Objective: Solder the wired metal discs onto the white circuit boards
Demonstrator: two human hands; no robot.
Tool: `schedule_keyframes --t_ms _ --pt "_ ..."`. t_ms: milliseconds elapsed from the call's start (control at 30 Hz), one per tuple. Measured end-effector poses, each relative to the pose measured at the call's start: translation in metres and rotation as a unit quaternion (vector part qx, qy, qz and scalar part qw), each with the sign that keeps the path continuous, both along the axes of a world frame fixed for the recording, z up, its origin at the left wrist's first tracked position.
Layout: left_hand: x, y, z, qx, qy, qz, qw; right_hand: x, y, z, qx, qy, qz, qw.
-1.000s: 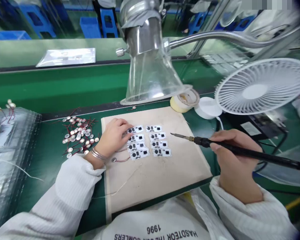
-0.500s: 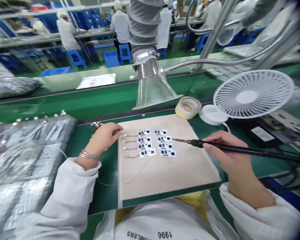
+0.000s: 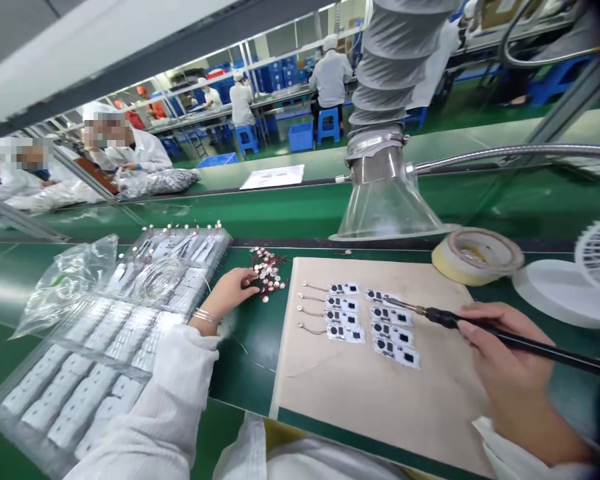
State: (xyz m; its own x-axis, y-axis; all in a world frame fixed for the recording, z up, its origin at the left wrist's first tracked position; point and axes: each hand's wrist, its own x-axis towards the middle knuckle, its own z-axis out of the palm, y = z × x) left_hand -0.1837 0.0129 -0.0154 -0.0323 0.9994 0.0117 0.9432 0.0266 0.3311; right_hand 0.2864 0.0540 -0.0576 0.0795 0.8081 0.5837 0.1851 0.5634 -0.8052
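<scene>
Watching this one remotely, and the big thing on my feed is a smooth dark green counter (image 3: 253, 327). Over it hangs a grey ribbed fabric duct (image 3: 397, 73) ending in a clear plastic funnel hood (image 3: 390, 207). Off to the left I've got glossy clear plastic trays (image 3: 222, 248) full of pale moulded parts. A flat beige square sheet (image 3: 340, 400) sits mid-counter, with a fat cream-yellow tape roll (image 3: 447, 263) by its far right corner. Then a slim black pen-shaped iron (image 3: 510, 337) with a thin metal tip.

The small white rectangular circuit boards (image 3: 393, 335) are on the sheet in two columns of four; each left-column one has a thin wire running to a little disc. More shiny round metal discs with dark red wires (image 3: 267, 270) are heaped left of the sheet.

Poses: my right hand (image 3: 515, 373) pinches the iron's handle, slanting its tip onto or just above the farthest right-column board. My left hand (image 3: 230, 293) reaches to the heap, thumb and fingers slightly spread; can't tell if they're touching a disc.
</scene>
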Motion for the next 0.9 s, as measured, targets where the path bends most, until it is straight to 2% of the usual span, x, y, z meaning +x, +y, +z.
schedule_keyframes --t_ms 100,167,267,400,500,600,733,900 --pt "-0.015 0.011 0.002 0.016 0.005 0.035 0.999 -0.001 -0.002 0.0 0.021 0.001 -0.027 0.999" --pt "-0.018 0.023 0.0 0.027 0.014 0.035 0.999 -0.003 -0.004 0.003 0.041 -0.014 -0.019 0.999" --pt "-0.013 0.036 -0.007 0.026 0.021 -0.017 0.999 -0.005 -0.006 0.01 0.063 -0.036 -0.02 0.997" --pt "-0.014 0.033 -0.009 -0.004 0.027 -0.076 0.997 -0.005 -0.009 0.011 0.057 -0.052 -0.038 0.996" --pt "-0.024 0.034 -0.007 0.011 0.042 -0.036 0.998 -0.009 -0.015 0.011 0.017 -0.058 -0.064 0.996" --pt "-0.028 0.051 -0.011 0.041 0.057 0.009 0.997 -0.018 -0.028 0.015 -0.066 -0.063 -0.096 0.991" --pt "-0.017 0.07 -0.024 0.026 0.056 -0.012 0.998 -0.026 -0.04 0.024 -0.108 -0.067 -0.111 0.986" --pt "-0.013 0.04 -0.025 -0.008 0.046 -0.047 0.998 -0.018 -0.037 0.016 -0.125 -0.067 -0.109 0.984"
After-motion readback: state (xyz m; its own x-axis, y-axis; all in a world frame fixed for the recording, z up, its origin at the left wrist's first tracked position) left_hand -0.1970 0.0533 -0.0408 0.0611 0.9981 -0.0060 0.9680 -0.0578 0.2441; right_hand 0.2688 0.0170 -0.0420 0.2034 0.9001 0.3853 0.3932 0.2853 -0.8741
